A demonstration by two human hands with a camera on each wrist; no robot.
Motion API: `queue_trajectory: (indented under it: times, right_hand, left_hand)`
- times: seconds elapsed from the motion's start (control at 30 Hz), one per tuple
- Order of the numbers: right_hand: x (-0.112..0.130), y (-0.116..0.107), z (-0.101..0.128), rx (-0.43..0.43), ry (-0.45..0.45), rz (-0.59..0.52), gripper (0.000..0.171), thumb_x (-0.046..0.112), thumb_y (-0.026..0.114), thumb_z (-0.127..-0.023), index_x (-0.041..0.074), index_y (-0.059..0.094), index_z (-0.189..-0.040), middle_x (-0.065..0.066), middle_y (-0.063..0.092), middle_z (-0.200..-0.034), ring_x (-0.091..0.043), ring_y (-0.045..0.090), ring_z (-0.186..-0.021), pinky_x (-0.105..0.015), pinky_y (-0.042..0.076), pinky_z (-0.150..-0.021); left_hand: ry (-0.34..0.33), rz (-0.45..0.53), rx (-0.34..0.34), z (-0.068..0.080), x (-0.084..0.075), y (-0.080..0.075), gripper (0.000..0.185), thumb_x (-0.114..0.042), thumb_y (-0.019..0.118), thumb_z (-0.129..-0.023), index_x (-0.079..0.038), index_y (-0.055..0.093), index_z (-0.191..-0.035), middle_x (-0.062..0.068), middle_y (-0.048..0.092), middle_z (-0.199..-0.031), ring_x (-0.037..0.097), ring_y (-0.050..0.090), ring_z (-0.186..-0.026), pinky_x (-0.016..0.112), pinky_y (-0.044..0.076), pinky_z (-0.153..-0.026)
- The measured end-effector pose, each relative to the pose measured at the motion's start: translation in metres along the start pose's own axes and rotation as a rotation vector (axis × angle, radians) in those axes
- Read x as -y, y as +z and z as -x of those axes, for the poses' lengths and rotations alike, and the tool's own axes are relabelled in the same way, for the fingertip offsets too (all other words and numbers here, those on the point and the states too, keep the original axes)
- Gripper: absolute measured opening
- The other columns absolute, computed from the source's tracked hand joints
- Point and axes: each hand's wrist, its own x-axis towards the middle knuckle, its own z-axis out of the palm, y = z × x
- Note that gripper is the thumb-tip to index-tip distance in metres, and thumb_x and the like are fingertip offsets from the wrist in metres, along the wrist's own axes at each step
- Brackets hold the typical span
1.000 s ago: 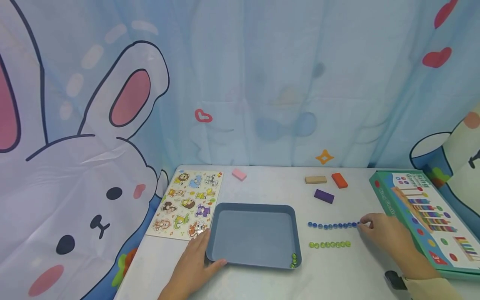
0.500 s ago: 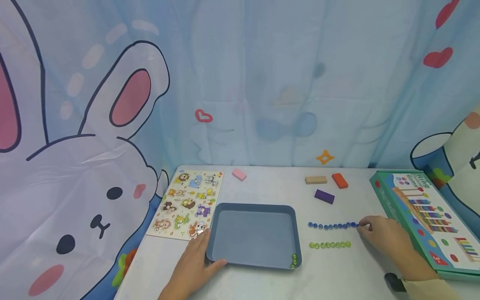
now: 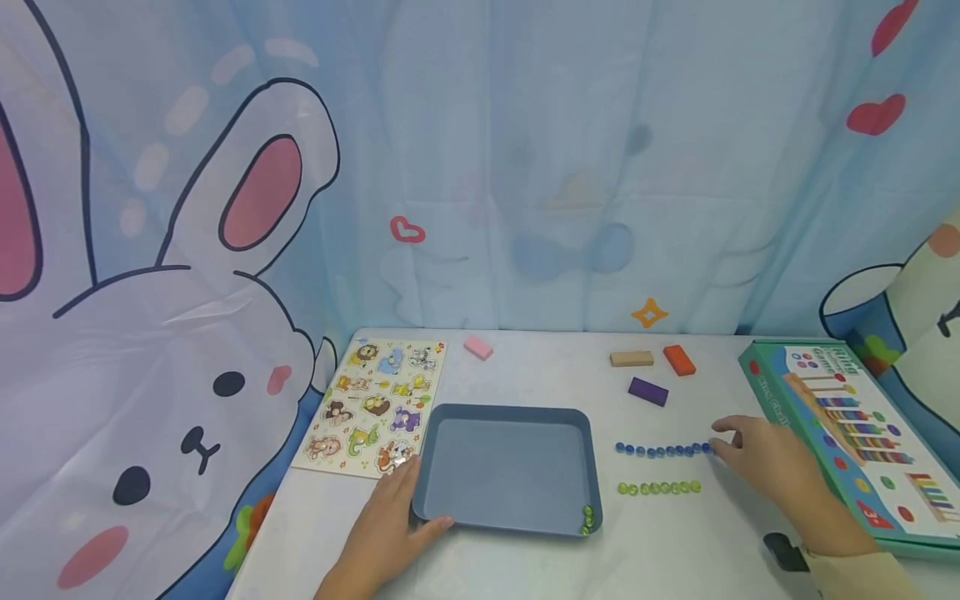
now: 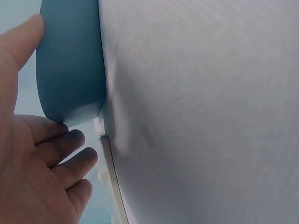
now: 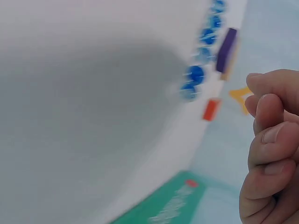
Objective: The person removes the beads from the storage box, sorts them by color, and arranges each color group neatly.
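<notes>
Head view, right hand (image 3: 772,475) lifted off blue beads (image 3: 663,451)

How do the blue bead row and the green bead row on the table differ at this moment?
The blue bead row lies farther from the person than the green bead row. The blue row is longer and reaches the right hand, whose fingertips are at its right end; the green row lies apart from both hands. Both run left to right beside the tray.
</notes>
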Motion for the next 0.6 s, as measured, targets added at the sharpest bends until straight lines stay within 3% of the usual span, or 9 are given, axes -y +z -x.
queue_trajectory:
  times: [0.23, 0.6]
  right_hand:
    - [0.041, -0.013, 0.005, -0.092, -0.092, 0.040, 0.038, 0.024, 0.079, -0.092, 0.001, 0.073, -0.122, 0.001, 0.064, -0.071, -0.016, 0.050, -0.060, -0.027, 0.040, -0.050]
    - [0.108, -0.004, 0.006, -0.089, -0.226, 0.031, 0.034, 0.028, 0.082, -0.091, 0.008, 0.077, -0.118, 0.006, 0.059, -0.066, -0.013, 0.050, -0.059, -0.024, 0.042, -0.052]
  left_hand:
    - [-0.006, 0.004, 0.008, 0.000, -0.001, 0.000, 0.111, -0.080, 0.063, -0.086, -0.008, 0.031, -0.165, 0.012, 0.036, -0.170, 0.036, 0.038, -0.155, 0.057, 0.034, -0.128]
    - [-0.007, -0.004, 0.010, -0.001, -0.001, 0.000, 0.111, -0.080, 0.062, -0.087, -0.008, 0.031, -0.165, 0.012, 0.037, -0.170, 0.035, 0.038, -0.155, 0.056, 0.033, -0.128]
